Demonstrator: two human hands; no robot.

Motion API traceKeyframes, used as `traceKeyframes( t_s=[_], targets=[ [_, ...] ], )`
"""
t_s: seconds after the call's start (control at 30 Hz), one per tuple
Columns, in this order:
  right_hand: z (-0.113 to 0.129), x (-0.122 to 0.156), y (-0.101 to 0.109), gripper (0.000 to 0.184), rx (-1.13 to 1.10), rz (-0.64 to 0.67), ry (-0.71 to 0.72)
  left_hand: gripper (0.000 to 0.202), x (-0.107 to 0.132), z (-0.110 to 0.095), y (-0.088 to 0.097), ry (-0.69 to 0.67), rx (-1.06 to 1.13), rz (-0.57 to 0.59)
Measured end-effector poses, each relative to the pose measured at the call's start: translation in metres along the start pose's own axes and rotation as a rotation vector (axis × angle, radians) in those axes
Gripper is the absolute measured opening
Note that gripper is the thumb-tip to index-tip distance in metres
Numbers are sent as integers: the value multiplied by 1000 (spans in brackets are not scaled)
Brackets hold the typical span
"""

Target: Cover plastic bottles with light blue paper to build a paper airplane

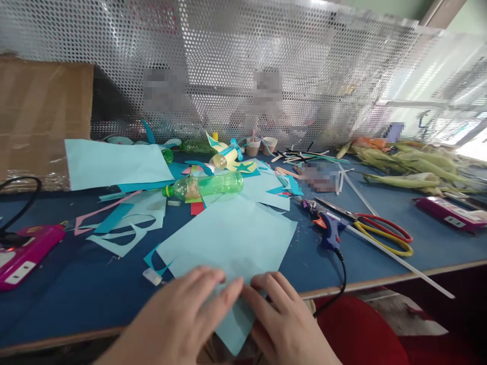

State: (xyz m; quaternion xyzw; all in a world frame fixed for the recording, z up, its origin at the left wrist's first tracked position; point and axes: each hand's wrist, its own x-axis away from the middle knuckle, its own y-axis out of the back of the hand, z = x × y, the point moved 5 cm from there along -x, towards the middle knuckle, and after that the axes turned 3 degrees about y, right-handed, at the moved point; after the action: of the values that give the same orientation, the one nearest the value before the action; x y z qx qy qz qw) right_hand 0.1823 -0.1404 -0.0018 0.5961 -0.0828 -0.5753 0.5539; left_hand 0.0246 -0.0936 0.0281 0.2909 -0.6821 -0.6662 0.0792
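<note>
A light blue paper sheet (232, 238) lies at the near edge of the blue table (76, 289) and overhangs it. My left hand (182, 319) rests on the sheet's near part, fingers stretched flat and pointing right. My right hand (285, 319) lies beside it, fingers flat on the same sheet, fingertips almost touching those of the left hand. Both hands press the paper down and hold nothing else.
A green plastic bottle (207, 185) lies behind the sheet among paper scraps. A blue glue gun (329, 230) and red-and-yellow scissors (380, 230) lie to the right. Pink power strips (26, 256) sit at the left and at the far right (451, 213). Corn husks (411, 170) are piled back right.
</note>
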Motion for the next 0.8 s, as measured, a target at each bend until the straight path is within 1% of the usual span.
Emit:
traceKeyframes(
  t_s=[0.03,0.07,0.13,0.17,0.27,0.3,0.33,0.4,0.47,0.57,0.67,0.73,0.8],
  targets=[
    [0,0,0,37,-22,9,-3,73,11,-12,-9,-35,-51,-28],
    [-1,0,1,36,-48,44,0,62,19,-20,-17,-35,-100,-68],
    [-11,-3,4,37,-87,158,-14,45,29,-25,-28,73,-180,-143],
    [-19,-5,9,38,-75,196,-11,42,31,-27,-31,97,-191,-181],
    [-54,-10,21,62,106,316,-34,40,36,-27,-33,127,-185,-258],
    [-65,-10,24,71,149,359,-51,40,38,-26,-31,129,-184,-271],
    [-74,-8,26,76,183,391,-64,40,40,-23,-30,132,-186,-277],
    [-81,-2,29,79,223,437,-52,42,44,-16,-26,135,-191,-266],
    [-77,6,32,71,269,418,-33,44,48,-6,-22,126,-203,-233],
    [-63,18,37,50,328,338,-5,42,51,7,-14,64,-237,-180],
    [-56,23,40,37,280,316,20,42,52,20,-7,131,-230,-181],
    [-58,21,43,33,201,310,18,42,51,22,-3,183,-204,-192],
    [-65,19,45,30,113,310,-2,36,51,20,-1,222,-136,-222]
  ],
)
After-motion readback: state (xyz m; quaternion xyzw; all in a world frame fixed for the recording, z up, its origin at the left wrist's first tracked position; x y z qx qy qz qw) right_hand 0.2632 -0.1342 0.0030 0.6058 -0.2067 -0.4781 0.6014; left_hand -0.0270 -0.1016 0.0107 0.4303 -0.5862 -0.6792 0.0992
